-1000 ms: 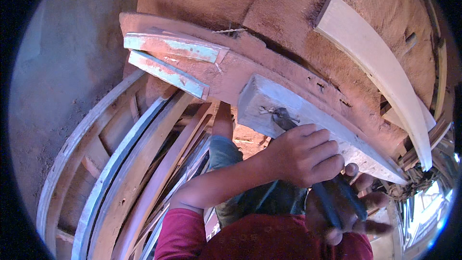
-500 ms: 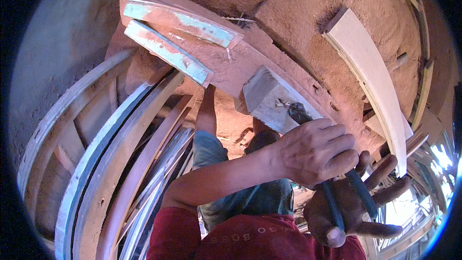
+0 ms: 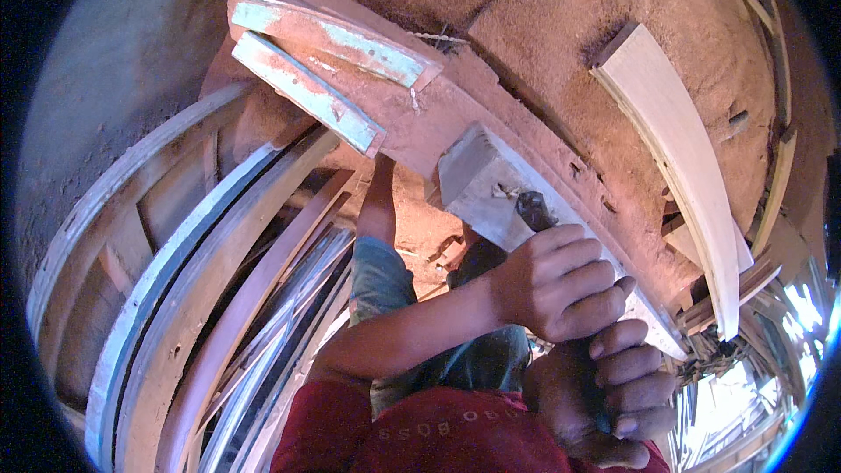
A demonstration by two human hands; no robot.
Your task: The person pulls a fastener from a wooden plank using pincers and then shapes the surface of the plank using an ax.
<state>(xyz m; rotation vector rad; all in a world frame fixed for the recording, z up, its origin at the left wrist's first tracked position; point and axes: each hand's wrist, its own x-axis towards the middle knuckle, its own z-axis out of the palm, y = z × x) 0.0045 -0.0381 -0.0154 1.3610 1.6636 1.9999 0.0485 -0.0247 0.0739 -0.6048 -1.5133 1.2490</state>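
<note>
A grey wooden beam point(image 3: 491, 188) lies along a reddish plank point(image 3: 420, 123) over sawdust-covered ground. The dark head of a pincer-like tool point(image 3: 534, 208) rests on the beam's top face, near a small nail or mark. My left hand point(image 3: 561, 285) is closed around the tool just below its head. My right hand point(image 3: 604, 394) grips the lower end of the handles, directly under the left hand. The handles themselves are hidden by my fingers.
Two short boards with flaking green paint point(image 3: 324, 61) lie on the plank's far end. A pale, clean board point(image 3: 683, 149) lies at the right. Stacked wooden frames point(image 3: 175, 298) fill the left side. My legs point(image 3: 385, 271) are below the beam, and scrap wood point(image 3: 745, 333) piles up at right.
The right hand's fingers, earlier spread around the blue handles, have closed tight under the left hand. Both hands and the tool sit lower along the beam in view.
</note>
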